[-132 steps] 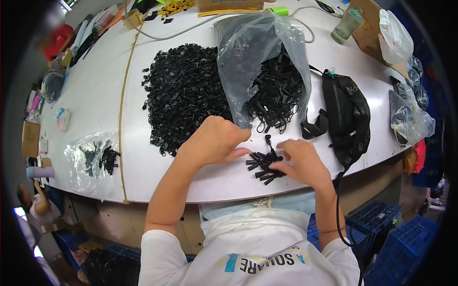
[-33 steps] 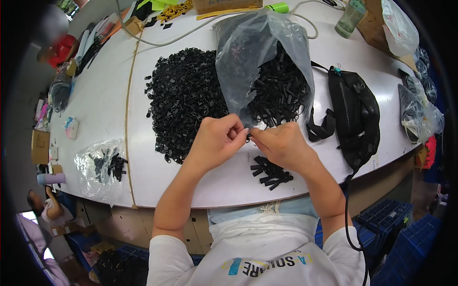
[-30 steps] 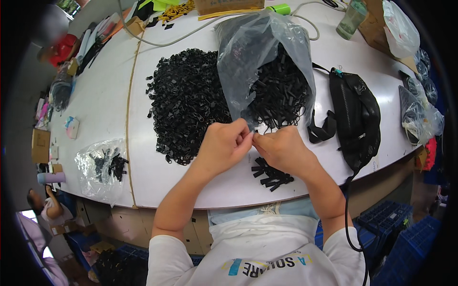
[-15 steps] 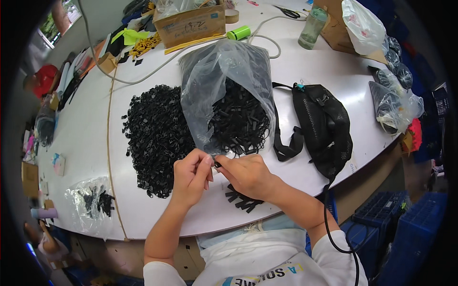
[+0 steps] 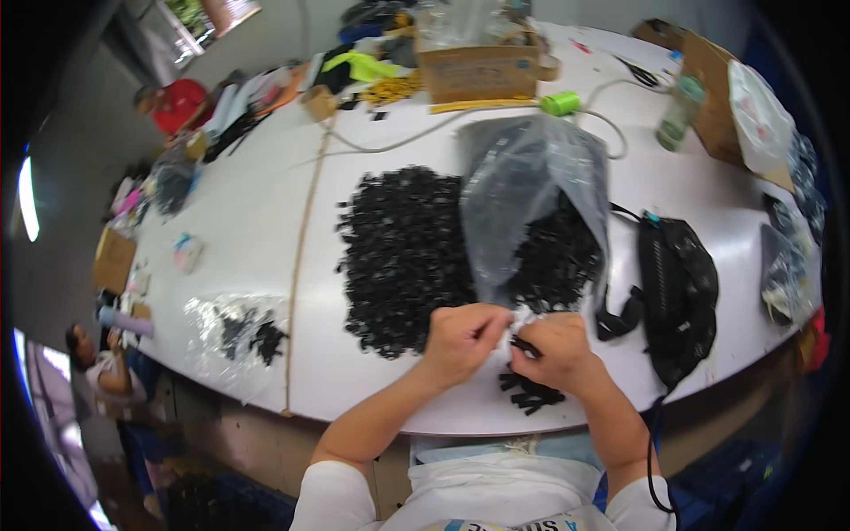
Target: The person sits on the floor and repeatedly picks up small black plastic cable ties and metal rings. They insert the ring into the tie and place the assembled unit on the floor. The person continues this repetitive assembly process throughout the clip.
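My left hand (image 5: 467, 342) is closed, its fingertips pinched beside my right hand; whatever they hold is hidden. My right hand (image 5: 556, 347) is curled around a small black piece (image 5: 527, 348), which looks like a zipper pull; blur hides its detail. Both hands are close together in front of a clear plastic bag (image 5: 500, 203), whose mouth faces me. Inside lie many black strip-like pieces (image 5: 558, 257), with thin loops. Left of the bag spreads a broad heap of small black pieces (image 5: 403, 257). Below my right hand is a small cluster of black strips (image 5: 531, 394) on the table.
A black mesh pouch (image 5: 677, 292) with a strap lies at right on the white table (image 5: 239, 239). Another plastic bag (image 5: 235, 341) with black pieces is at left. Behind stand a cardboard box (image 5: 478, 73), a green roll (image 5: 560, 103) and a bottle (image 5: 680, 113). Two people sit farther left.
The view has swung left, so the table and hands appear farther right. My hands have drawn slightly apart, and the right one has turned, with the black piece showing at its curled fingers.
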`<state>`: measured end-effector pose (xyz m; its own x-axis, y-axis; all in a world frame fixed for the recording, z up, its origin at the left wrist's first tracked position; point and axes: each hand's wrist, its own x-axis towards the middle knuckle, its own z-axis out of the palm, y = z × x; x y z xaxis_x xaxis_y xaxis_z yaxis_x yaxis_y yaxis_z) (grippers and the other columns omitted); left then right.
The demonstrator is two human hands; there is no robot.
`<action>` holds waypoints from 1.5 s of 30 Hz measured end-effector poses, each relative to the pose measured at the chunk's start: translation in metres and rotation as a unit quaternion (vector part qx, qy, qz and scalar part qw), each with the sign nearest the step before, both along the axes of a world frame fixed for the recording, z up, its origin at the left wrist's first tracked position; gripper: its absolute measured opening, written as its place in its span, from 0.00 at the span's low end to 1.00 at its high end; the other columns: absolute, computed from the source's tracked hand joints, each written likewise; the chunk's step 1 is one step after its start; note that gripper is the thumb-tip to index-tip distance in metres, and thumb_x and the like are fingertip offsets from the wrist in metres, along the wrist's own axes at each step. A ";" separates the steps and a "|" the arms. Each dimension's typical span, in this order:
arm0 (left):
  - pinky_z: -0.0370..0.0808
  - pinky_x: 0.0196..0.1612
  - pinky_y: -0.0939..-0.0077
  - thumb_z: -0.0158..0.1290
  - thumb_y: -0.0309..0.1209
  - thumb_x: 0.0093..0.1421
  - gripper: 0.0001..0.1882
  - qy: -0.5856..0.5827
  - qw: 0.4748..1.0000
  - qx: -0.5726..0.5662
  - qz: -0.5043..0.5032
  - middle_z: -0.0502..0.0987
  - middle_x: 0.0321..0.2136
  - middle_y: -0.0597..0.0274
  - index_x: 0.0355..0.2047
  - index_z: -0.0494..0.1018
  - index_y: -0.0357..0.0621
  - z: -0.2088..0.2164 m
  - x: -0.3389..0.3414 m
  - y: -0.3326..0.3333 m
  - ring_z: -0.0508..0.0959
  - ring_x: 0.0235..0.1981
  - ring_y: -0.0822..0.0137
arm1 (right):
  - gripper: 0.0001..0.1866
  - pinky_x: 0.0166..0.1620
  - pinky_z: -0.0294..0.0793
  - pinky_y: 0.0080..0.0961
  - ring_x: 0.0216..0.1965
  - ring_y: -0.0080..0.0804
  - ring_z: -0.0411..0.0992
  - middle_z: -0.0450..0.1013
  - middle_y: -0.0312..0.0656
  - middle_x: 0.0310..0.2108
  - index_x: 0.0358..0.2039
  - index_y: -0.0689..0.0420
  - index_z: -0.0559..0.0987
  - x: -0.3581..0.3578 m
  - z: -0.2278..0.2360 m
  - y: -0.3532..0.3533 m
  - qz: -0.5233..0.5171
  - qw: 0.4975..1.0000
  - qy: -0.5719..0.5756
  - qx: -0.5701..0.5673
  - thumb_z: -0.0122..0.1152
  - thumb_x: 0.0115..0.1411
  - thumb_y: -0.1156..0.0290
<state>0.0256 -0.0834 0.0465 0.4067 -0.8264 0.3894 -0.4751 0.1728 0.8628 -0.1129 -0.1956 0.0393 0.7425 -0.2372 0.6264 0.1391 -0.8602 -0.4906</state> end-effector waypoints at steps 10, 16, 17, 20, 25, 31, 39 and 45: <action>0.72 0.27 0.85 0.52 0.21 0.60 0.10 0.207 0.958 0.020 -0.198 0.76 0.30 0.59 0.41 0.79 0.37 -0.002 0.015 -0.004 0.75 0.25 0.76 | 0.07 0.19 0.63 0.21 0.12 0.29 0.68 0.69 0.39 0.13 0.23 0.60 0.77 -0.004 0.003 -0.001 0.020 0.992 -0.025 0.125 0.67 0.41 0.78; 0.74 0.26 0.81 0.52 0.18 0.57 0.12 0.211 0.951 0.037 -0.222 0.77 0.27 0.57 0.41 0.79 0.36 0.002 0.028 0.002 0.77 0.22 0.73 | 0.07 0.23 0.66 0.24 0.16 0.33 0.70 0.73 0.41 0.18 0.26 0.61 0.78 -0.002 0.012 0.004 -0.008 0.997 -0.018 0.069 0.67 0.44 0.77; 0.74 0.26 0.80 0.52 0.17 0.55 0.12 0.127 0.972 0.007 -0.199 0.77 0.26 0.56 0.40 0.79 0.36 -0.001 0.026 0.001 0.78 0.22 0.71 | 0.07 0.23 0.66 0.25 0.17 0.34 0.71 0.74 0.41 0.19 0.26 0.61 0.78 -0.002 0.013 0.004 0.000 0.999 -0.022 0.035 0.67 0.45 0.77; 0.75 0.25 0.75 0.54 0.18 0.49 0.13 -0.143 0.981 -0.076 -0.104 0.76 0.24 0.56 0.37 0.78 0.37 -0.010 0.019 -0.004 0.78 0.22 0.65 | 0.07 0.29 0.66 0.33 0.23 0.40 0.71 0.73 0.43 0.23 0.29 0.61 0.78 -0.014 -0.007 0.007 -0.075 0.997 0.012 0.012 0.65 0.48 0.76; 0.72 0.23 0.68 0.55 0.23 0.45 0.11 -0.343 0.934 -0.076 -0.063 0.72 0.20 0.57 0.31 0.74 0.35 -0.025 0.016 -0.002 0.76 0.21 0.59 | 0.06 0.25 0.61 0.35 0.19 0.45 0.67 0.69 0.49 0.19 0.29 0.65 0.76 -0.002 0.007 0.015 -0.067 0.993 0.090 0.037 0.62 0.50 0.80; 0.73 0.25 0.65 0.54 0.22 0.44 0.12 -0.300 0.948 -0.039 -0.098 0.73 0.21 0.54 0.32 0.74 0.33 -0.024 0.012 0.000 0.76 0.22 0.55 | 0.04 0.22 0.58 0.37 0.17 0.49 0.66 0.67 0.53 0.17 0.26 0.67 0.75 -0.002 0.013 0.014 -0.046 0.989 0.132 0.053 0.61 0.50 0.81; 0.74 0.31 0.60 0.55 0.25 0.48 0.09 -0.205 0.975 -0.020 -0.088 0.76 0.23 0.51 0.30 0.74 0.36 -0.015 0.005 -0.001 0.78 0.27 0.51 | 0.04 0.30 0.58 0.36 0.19 0.43 0.65 0.70 0.44 0.19 0.26 0.61 0.74 -0.008 -0.003 0.006 -0.107 0.984 0.145 0.015 0.60 0.52 0.78; 0.73 0.26 0.66 0.55 0.26 0.51 0.08 -0.237 0.970 -0.037 -0.049 0.74 0.23 0.54 0.31 0.74 0.36 -0.023 0.010 -0.003 0.76 0.23 0.54 | 0.06 0.29 0.57 0.35 0.18 0.40 0.64 0.67 0.42 0.16 0.24 0.60 0.73 -0.005 -0.005 0.008 -0.118 0.980 0.146 0.065 0.63 0.51 0.77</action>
<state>0.0357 -0.0868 0.0231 0.0885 -0.8146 0.5732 -0.7934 0.2902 0.5350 -0.1184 -0.1872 0.0343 0.8008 -0.4874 0.3481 -0.2182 -0.7787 -0.5883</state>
